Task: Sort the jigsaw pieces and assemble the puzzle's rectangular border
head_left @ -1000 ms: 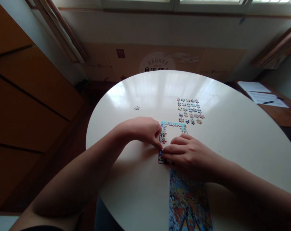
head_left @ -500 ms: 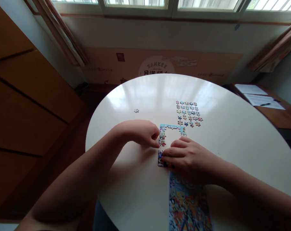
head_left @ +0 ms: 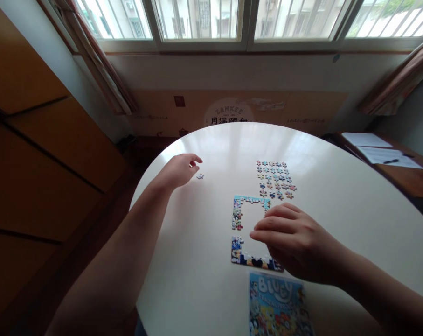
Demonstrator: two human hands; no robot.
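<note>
On the white table lies a partly joined puzzle frame (head_left: pixel 237 212), with a gap in its left side and a bare middle. My left hand (head_left: pixel 179 170) is over the table's left part, thumb and forefinger apart and nothing between them. Just below its fingertips lies a single loose puzzle piece (head_left: pixel 200 176). Over the frame's right side hovers my right hand (head_left: pixel 291 233), its fingers close together; whether they hold anything is hidden. That hand covers part of the frame's right edge. Several loose pieces (head_left: pixel 274 177) are laid out in rows behind the frame.
A colourful picture sheet or box (head_left: pixel 277 303) lies at the near edge of the round table (head_left: pixel 337 210). Papers (head_left: pixel 389 156) and a pen rest on a brown side table at the right. Windows and curtains stand beyond.
My left hand has moved from the frame's left side out to the loose piece, and its fingers have opened. My right hand has lifted off the frame's lower left and shifted right. The view has tilted up.
</note>
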